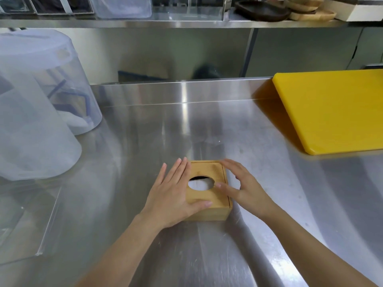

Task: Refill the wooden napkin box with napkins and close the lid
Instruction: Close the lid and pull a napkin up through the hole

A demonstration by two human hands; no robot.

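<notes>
A square wooden napkin box (209,212) sits on the steel counter (186,125), near its front. Its lid (215,171) lies flat on top, with an oval hole in the middle. White napkin (200,185) shows through the hole. My left hand (173,195) rests flat against the box's left side, fingers straight and thumb on the lid's near edge. My right hand (242,183) cups the box's right side, thumb touching the lid beside the hole.
A thick yellow cutting board (333,110) lies at the right. Two large translucent plastic containers (39,112) stand at the left, with a clear acrylic panel (27,222) before them. A shelf above carries bins and wooden plates (306,9).
</notes>
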